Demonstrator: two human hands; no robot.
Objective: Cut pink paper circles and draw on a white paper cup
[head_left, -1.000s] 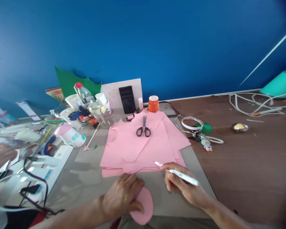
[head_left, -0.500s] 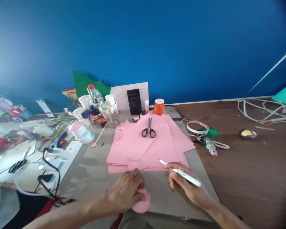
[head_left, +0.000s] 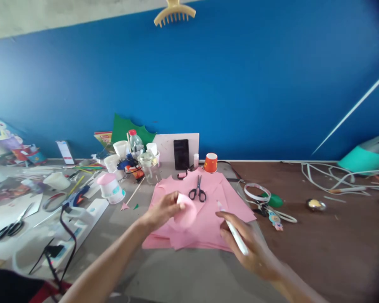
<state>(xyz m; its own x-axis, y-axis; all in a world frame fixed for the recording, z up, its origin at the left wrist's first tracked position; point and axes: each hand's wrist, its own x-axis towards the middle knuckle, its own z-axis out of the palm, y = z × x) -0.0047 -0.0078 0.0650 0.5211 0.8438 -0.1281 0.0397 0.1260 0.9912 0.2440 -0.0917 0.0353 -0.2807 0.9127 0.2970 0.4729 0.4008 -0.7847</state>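
Note:
My left hand point(head_left: 164, 209) pinches a round pink paper disc point(head_left: 185, 213) between thumb and fingers, raised over the front part of the pink sheets. In my right hand point(head_left: 249, 244) is a white marker point(head_left: 236, 237), held like a pen, its pale pink tip pointing up and left over the sheets. Below both hands lies the stack of pink paper sheets point(head_left: 208, 229), with cut-out edges. Black-handled scissors point(head_left: 198, 191) rest on top, beyond the hands. The marker's tip is apart from the disc.
Behind the sheets stand an orange paper cup point(head_left: 211, 162) and a black phone point(head_left: 181, 154). To the left are a white cup with a pink top point(head_left: 110, 188), a glass jar point(head_left: 149, 168), a power strip point(head_left: 91, 212) and cords. A white ring point(head_left: 255, 192) lies right.
The left hand has lifted the pink disc from near the table's front edge up over the sheets. The marker hand stays close to the sheets' right side. The view has tilted upward.

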